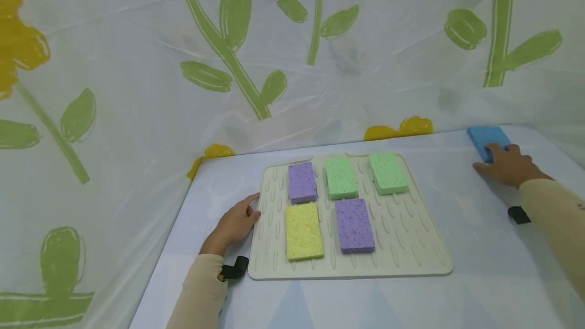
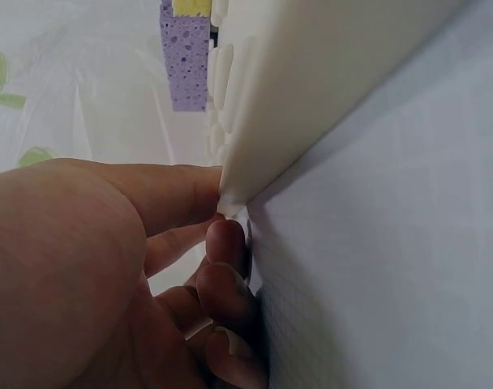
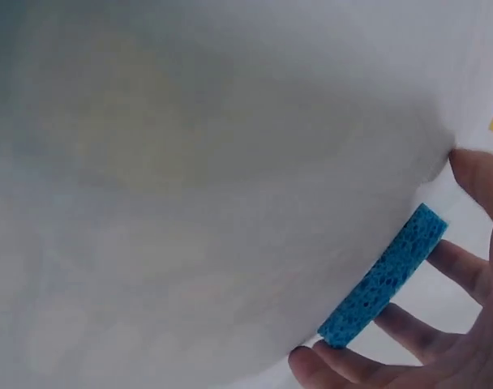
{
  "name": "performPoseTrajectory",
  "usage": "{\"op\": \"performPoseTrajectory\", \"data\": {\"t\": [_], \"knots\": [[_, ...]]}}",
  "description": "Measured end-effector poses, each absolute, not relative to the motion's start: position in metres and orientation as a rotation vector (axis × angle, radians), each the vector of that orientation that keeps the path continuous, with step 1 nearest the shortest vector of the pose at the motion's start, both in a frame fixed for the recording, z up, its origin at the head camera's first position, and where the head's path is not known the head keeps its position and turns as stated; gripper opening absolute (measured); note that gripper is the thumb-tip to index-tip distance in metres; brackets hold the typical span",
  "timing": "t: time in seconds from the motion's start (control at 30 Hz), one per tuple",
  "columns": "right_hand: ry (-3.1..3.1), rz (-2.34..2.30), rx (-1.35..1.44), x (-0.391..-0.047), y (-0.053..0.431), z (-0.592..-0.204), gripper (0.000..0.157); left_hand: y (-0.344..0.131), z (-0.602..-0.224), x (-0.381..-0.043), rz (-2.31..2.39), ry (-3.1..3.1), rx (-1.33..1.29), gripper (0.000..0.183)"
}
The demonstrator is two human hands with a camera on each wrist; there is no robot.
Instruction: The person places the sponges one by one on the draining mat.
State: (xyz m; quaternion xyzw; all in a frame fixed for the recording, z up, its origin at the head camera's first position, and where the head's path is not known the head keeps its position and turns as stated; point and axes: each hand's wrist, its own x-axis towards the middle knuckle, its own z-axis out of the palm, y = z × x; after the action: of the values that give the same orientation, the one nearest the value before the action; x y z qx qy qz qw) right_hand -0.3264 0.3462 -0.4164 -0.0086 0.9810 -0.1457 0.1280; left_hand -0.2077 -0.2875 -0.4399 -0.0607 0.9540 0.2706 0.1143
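A cream ridged drying mat [image 1: 411,248] lies on the table with several sponges on it. My left hand [image 1: 236,223] is at its left edge. In the left wrist view that hand's thumb and curled fingers meet at the edge of the mat [image 2: 287,89]. Far to the right, my right hand [image 1: 507,165] reaches over a blue sponge [image 1: 484,138] lying flat at the table's back. Seen from the right wrist, spread fingers touch one side of the blue sponge [image 3: 384,275], while the thumb stands apart from it.
On the mat sit purple sponges [image 1: 301,182] [image 1: 354,225], green sponges [image 1: 342,177] [image 1: 387,172] and a yellow sponge [image 1: 303,231]. A flower-printed sheet [image 1: 151,85] hangs behind and left of the white table [image 1: 475,248].
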Motion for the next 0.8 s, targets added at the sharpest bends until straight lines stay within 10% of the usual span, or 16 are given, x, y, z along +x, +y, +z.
{"op": "performPoseTrajectory", "data": {"t": [0.43, 0.8], "knots": [[3.028, -0.371, -0.011, -0.316, 0.334, -0.407, 0.051, -0.287, -0.444, -0.209, 0.82, 2.809, -0.151, 0.057], [3.078, -0.381, -0.037, -0.298, 0.324, -0.404, 0.074, -0.29, -0.444, -0.208, 0.802, 2.808, -0.167, 0.057]]}}
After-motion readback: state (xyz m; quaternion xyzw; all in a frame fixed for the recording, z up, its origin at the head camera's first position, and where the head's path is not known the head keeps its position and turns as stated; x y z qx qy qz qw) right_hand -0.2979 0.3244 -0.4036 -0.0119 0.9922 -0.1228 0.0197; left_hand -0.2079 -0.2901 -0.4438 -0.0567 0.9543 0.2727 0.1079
